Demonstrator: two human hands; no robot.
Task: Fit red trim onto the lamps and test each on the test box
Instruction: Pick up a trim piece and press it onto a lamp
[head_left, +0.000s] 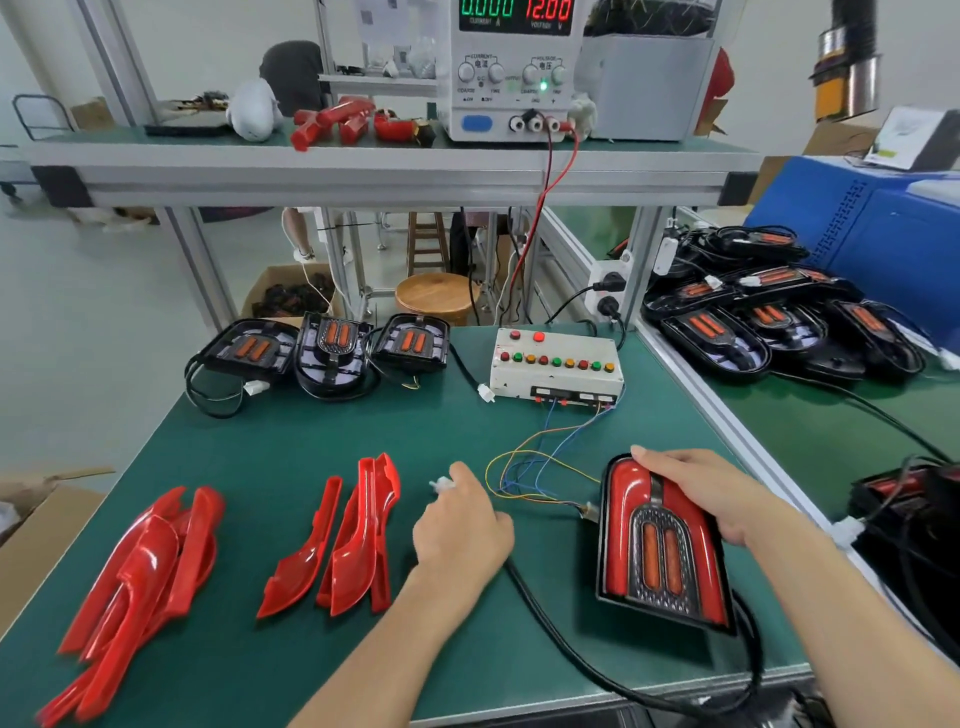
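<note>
A lamp with red trim fitted lies on the green mat at the near right. My right hand rests on its upper right edge and grips it. My left hand pinches the lamp's white plug at the end of its black cable. The white test box with coloured buttons stands behind, and thin coloured wires run from it towards a small connector by the lamp. Loose red trim pieces lie at the left and centre. Three untrimmed lamps sit at the back.
A power supply reading 12.00 stands on the upper shelf, with red parts beside it. A pile of black lamps lies on the right bench, more at the right edge. A cardboard box is at the left.
</note>
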